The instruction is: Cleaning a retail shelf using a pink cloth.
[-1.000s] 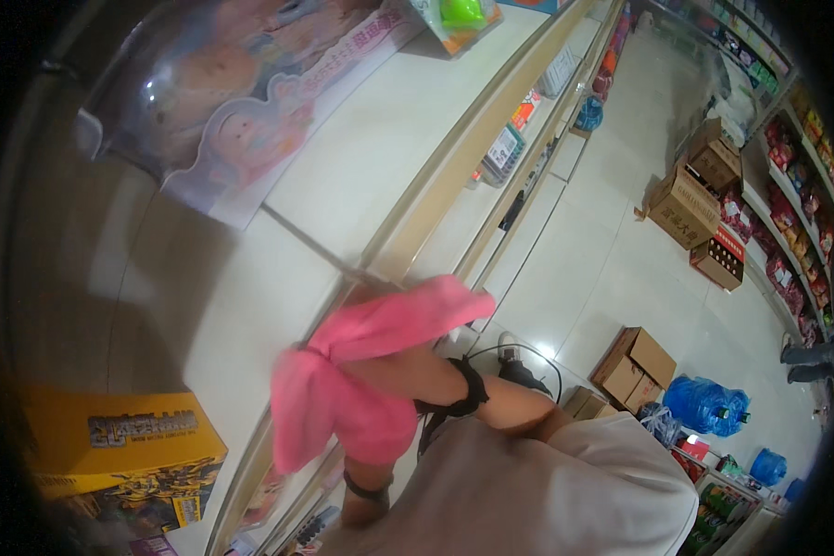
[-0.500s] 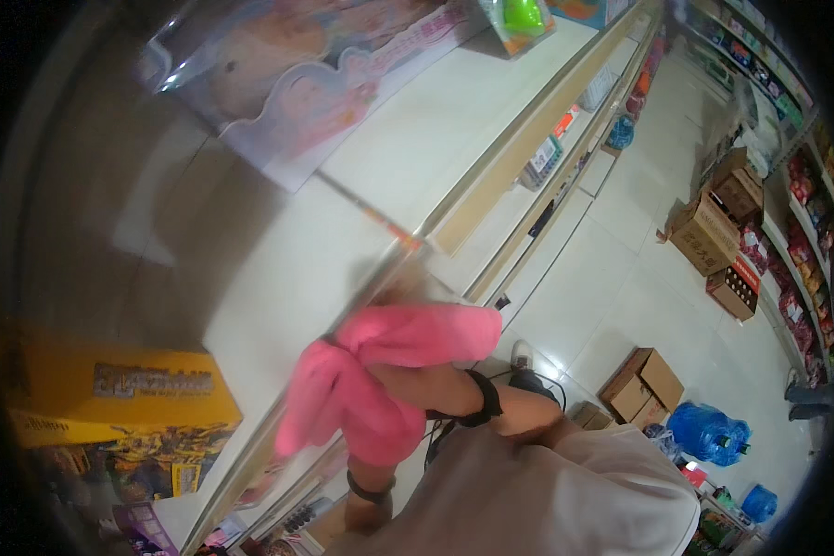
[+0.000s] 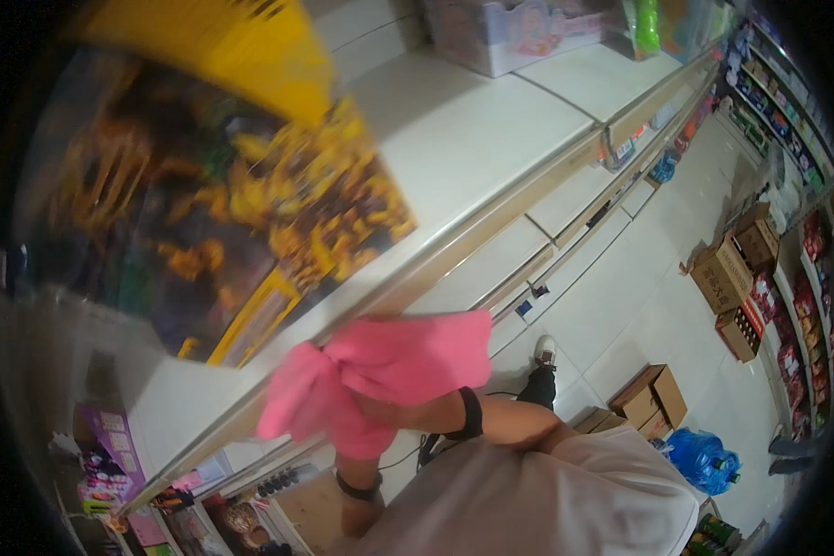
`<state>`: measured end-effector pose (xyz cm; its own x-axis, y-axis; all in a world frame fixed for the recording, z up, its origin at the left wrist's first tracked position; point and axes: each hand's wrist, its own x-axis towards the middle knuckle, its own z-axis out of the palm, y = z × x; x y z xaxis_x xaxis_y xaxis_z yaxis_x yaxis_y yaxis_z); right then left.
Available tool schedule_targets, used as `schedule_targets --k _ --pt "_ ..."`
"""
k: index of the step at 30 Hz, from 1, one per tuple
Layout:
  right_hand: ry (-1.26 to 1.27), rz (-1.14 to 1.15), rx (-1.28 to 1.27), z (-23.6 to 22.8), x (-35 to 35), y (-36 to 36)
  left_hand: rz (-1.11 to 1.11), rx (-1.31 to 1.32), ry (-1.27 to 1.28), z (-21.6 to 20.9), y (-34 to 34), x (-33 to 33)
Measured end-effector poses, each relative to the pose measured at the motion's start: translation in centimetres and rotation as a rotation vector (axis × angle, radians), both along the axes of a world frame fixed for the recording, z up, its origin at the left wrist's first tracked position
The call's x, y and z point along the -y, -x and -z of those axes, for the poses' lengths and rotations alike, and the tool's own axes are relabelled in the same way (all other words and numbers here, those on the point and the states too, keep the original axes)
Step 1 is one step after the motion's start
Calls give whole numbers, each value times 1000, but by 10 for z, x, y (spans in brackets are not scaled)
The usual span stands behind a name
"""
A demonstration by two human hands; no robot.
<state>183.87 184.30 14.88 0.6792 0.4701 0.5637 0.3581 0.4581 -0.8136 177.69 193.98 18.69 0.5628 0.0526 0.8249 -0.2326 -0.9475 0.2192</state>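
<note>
A pink cloth (image 3: 408, 357) is bunched up at the front edge of the white shelf (image 3: 491, 125), overlapping that edge in the view; whether it touches the shelf cannot be told. One lobe of it sticks out to the right, away from the shelf, and another hangs toward the shelf's lower-left end, with a tight crease between the two. The right hand (image 3: 412, 413) reaches in from the open side of the shelf, a black band on its wrist; its back shows, but its fingers are buried in the cloth, so one cannot tell whether they are spread or pinching. The left hand (image 3: 355, 469) comes up from below the shelf's edge, also banded at the wrist, and goes under the cloth; its fingers are hidden too, and their state cannot be told.

On the shelf, just beyond the cloth, stands a large yellow box (image 3: 241, 176) with a dark picture on its side, blurred. Farther along the shelf are a doll box (image 3: 505, 42) and a green toy (image 3: 647, 28). A purple box (image 3: 111, 445) is near the shelf's lower-left end. On the floor, well apart from the shelf, are an open carton (image 3: 653, 398) and a blue bottle (image 3: 702, 461). A shoe (image 3: 545, 350) shows nearer the shelf.
</note>
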Motion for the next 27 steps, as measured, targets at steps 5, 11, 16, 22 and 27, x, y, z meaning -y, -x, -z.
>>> schedule_targets --k 5,11,16,22,27 --pt "-33 -53 -41 8 -49 29 -17 98 -191 -3 15 -40" --pt "-248 272 124 0 -65 37 -186 -480 126 143 62 -121" --pt "4 590 350 3 -22 5 -15 -444 40 152 28 -84" --pt "224 590 121 0 57 -36 146 -409 -75 143 -29 -19" --pt "378 916 286 10 122 -73 230 -386 -184 132 -84 52"
